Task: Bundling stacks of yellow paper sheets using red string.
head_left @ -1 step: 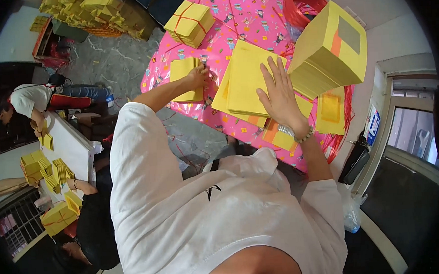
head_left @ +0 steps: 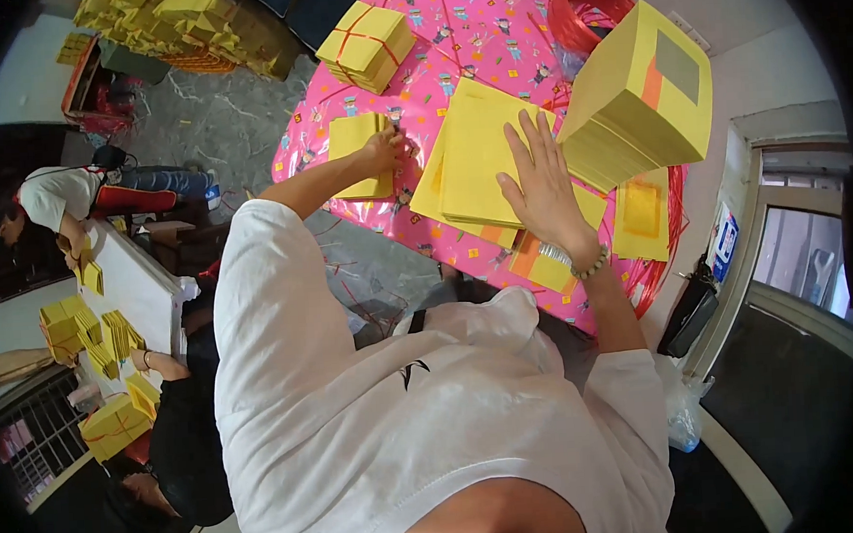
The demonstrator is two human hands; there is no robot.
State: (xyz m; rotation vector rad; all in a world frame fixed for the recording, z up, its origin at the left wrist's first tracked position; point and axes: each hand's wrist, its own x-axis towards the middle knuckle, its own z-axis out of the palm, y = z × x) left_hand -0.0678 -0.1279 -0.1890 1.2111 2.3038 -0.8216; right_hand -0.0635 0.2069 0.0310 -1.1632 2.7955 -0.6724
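With right hand splayed on large yellow stack, rested left hand, grip unclear, at smaller stack left of it.

The sheet stack and tall block appear as matt, smooth paper. The table cover resembles glossy plastic; the shirt, matt cloth.

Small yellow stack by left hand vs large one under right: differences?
Size: the large stack is wider and longer than the small stack.
Hands: the right hand lies spread over the large stack's right side; the left hand, fingers curled, is at the small stack's right edge.
Base: the large stack overlaps offset yellow sheets; the small stack lies on the pink cover.
Shared: both yellow, flat.
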